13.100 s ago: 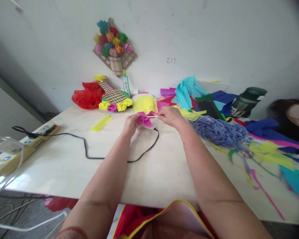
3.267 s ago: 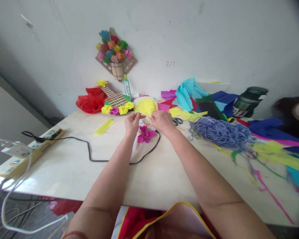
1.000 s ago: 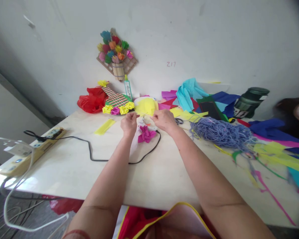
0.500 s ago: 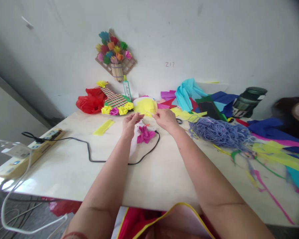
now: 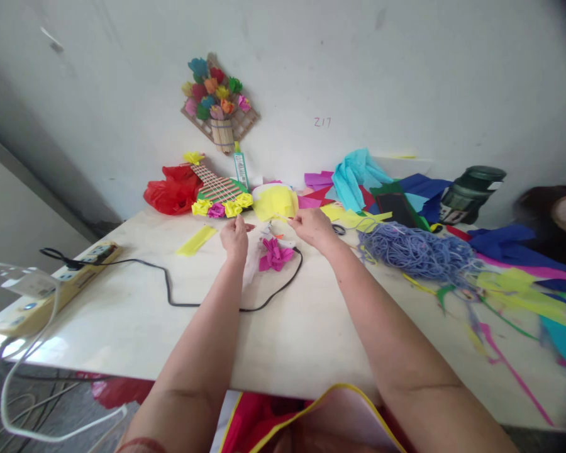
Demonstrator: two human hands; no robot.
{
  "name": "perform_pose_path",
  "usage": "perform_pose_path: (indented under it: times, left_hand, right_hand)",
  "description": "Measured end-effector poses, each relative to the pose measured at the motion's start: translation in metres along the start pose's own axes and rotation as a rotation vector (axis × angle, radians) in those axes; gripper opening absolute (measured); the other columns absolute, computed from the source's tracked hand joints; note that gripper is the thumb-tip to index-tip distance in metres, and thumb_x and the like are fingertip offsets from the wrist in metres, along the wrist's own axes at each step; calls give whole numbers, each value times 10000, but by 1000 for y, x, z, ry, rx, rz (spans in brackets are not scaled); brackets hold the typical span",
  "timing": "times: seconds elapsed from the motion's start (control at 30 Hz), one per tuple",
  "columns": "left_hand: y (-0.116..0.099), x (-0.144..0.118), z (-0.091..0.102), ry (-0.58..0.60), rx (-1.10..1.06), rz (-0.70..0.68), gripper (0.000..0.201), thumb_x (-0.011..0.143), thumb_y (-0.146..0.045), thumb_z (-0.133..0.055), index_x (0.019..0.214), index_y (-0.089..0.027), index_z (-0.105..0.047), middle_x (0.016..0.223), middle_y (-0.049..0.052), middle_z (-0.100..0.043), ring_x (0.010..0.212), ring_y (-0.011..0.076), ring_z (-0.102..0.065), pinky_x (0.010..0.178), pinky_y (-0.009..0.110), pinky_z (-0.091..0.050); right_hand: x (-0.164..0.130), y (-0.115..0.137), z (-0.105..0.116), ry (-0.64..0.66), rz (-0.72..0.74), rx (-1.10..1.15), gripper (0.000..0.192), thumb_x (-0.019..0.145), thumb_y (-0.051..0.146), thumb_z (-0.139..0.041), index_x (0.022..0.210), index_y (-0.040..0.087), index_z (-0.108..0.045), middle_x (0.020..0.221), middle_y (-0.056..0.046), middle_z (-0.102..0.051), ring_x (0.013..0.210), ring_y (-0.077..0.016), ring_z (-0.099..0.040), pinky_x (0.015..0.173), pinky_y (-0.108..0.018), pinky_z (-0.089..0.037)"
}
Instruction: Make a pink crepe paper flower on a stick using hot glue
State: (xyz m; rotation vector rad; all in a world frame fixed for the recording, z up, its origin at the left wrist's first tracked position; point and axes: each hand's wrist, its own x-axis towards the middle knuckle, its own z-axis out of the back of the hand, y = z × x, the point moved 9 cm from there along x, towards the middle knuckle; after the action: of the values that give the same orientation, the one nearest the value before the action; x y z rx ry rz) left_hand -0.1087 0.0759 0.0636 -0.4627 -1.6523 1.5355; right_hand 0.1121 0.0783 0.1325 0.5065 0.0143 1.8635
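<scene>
My right hand is closed in a pinch on a thin yellow paper strip, just in front of a yellow crepe paper piece. To its left, my left hand is held with curled fingers; whatever it may hold is too small to make out. Between the hands and a little nearer lies a magenta paper flower. Beside the flower is a white tool with an orange part, probably a glue gun, partly hidden, with a black cord.
A power strip sits at the left edge. Farther back are a paper-flowered guitar craft, a red plastic bag and a glue bottle. Blue yarn, coloured paper and a dark green bottle fill the right.
My left hand has moved left and slightly nearer, widening the gap between the hands. My right hand stays nearly in place.
</scene>
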Motion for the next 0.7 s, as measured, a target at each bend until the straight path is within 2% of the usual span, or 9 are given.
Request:
perform_pose_path:
  times: [0.1,0.2,0.3,0.37,0.5,0.7]
  left_hand:
    - [0,0,16,-94,367,38,324,783,-405,-435,607,-207,-621,721,120,-677,860,309,-615,781,407,-420]
    - [1,-2,25,-136,546,58,174,717,-340,-541,694,-207,-652,874,154,-669,1043,355,-515,810,444,-400]
    - [-6,-4,25,-166,543,-46,203,697,-303,-585,855,-210,-671,1052,135,-638,1128,345,-433,881,451,-375]
    - [-8,-4,22,-151,528,-93,196,736,-298,-550,859,-211,-675,1068,117,-639,1119,328,-434,914,439,-359]
    - [-9,-4,16,-110,533,-107,219,783,-310,-492,741,-193,-673,1022,122,-662,1084,318,-453,917,418,-358]
    - [-8,-3,15,-115,504,-77,240,777,-346,-491,720,-200,-672,803,136,-665,1054,326,-504,861,429,-384]
  right_hand:
    - [0,-1,-9,90,-11,20,294,814,361,-490,849,162,-704,866,-107,-700,800,-202,-619,643,-260,-400]
    - [0,-2,-17,164,-21,24,256,790,307,-509,856,153,-703,869,-111,-700,770,-200,-623,604,-251,-395]
    - [-1,-4,-28,237,-7,24,207,746,300,-562,803,158,-701,837,-105,-699,742,-199,-620,586,-247,-397]
    - [-2,-6,-37,300,-9,43,190,716,315,-596,772,166,-698,793,-92,-695,718,-194,-615,578,-245,-401]
    - [-4,-10,-54,415,-30,100,200,666,339,-637,771,177,-693,736,-59,-678,671,-174,-601,560,-237,-407]
    - [-4,-8,-72,454,-14,124,150,614,277,-648,719,178,-688,680,-35,-648,653,-164,-584,560,-233,-406]
